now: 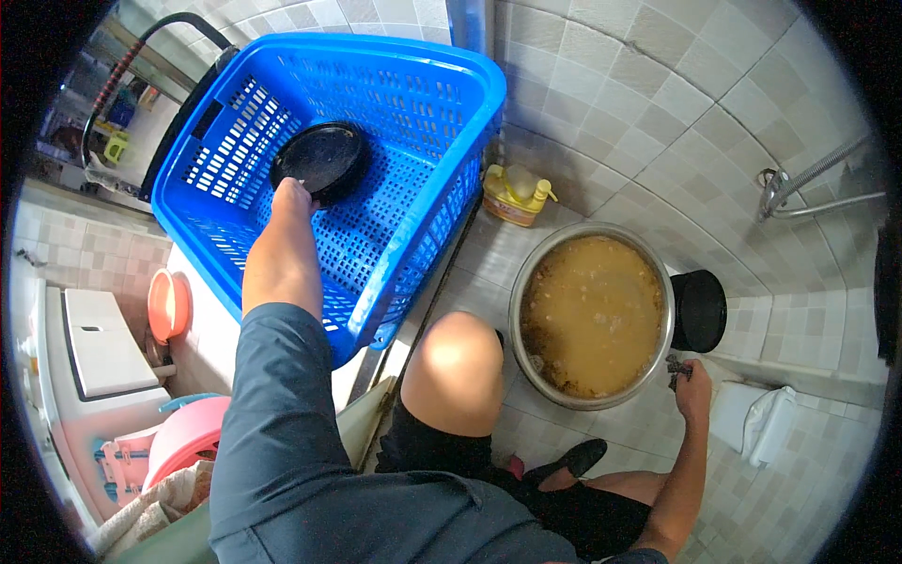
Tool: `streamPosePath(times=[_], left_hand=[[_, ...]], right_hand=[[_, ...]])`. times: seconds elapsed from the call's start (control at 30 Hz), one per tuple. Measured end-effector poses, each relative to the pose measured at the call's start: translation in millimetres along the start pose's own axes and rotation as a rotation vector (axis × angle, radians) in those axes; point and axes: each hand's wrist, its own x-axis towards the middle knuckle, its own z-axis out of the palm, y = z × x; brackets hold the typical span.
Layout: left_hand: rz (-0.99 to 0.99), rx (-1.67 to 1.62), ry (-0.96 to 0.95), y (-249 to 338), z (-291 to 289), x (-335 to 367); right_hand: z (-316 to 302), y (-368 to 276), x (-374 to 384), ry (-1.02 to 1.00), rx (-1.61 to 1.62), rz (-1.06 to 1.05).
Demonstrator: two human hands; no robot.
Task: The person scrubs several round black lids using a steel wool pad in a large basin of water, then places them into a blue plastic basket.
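Leaning between a basket and a basin, the person has the left hand at the near edge of a round black pan, thumb on the rim and most of the fingers hidden behind it. The pan is inside the blue perforated plastic basket, toward its left side; whether it rests on the basket's floor or is held just above it cannot be told. The right hand is closed around a dark scouring pad, just beside the lower right rim of a round metal basin that stands on the tiled floor, full of cloudy brown liquid.

The likeliest trouble is a slip: if the pan is wet or greasy, a grip on one edge alone could let it twist and drop against the basket. The reach is stretched, with the arms spread to opposite sides, so a lean too far could cost balance, and a knock on the basin could slop liquid onto the tiles near the black shoe. A loosened right hand might drop the pad. The yellow jug, between basket and basin, could be tipped by a careless swing across.
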Motion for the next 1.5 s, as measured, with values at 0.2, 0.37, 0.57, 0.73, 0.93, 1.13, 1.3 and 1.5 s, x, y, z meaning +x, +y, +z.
streamPosePath(times=[0.2,0.37,0.57,0.73,0.93,1.13,1.3,1.5], left_hand=[[0.031,0.059,-0.069,2.4,-0.5,-7.8],[0.092,0.111,-0.093,9.9,7.2,-26.2],[0.921,1.322,0.057,55.7,-46.1,-76.5],[1.640,1.318,0.211,106.9,-115.1,-176.6],[1.725,0.983,-0.060,49.3,-143.4,-313.8],[0.623,-0.279,-0.884,-6.6,-130.7,-411.0],[0.597,0.017,-1.069,-72.8,-137.5,-454.4],[0.261,0.476,-1.263,-244.5,-108.8,-465.2]], right_hand=[[6.9,34.0,-0.3,0.044,-0.078,-0.070],[8.7,55.7,-4.9,0.097,-0.117,-0.133],[-6.6,19.3,-26.7,0.142,0.122,-0.056],[-17.6,13.9,-26.0,0.216,0.233,-0.200],[-35.3,24.2,-13.3,0.344,0.227,-0.219],[-39.8,42.8,-18.3,0.389,0.225,-0.223],[-46.8,43.6,-28.3,0.419,0.263,-0.188],[-52.6,51.9,-34.4,0.392,0.237,-0.125]])
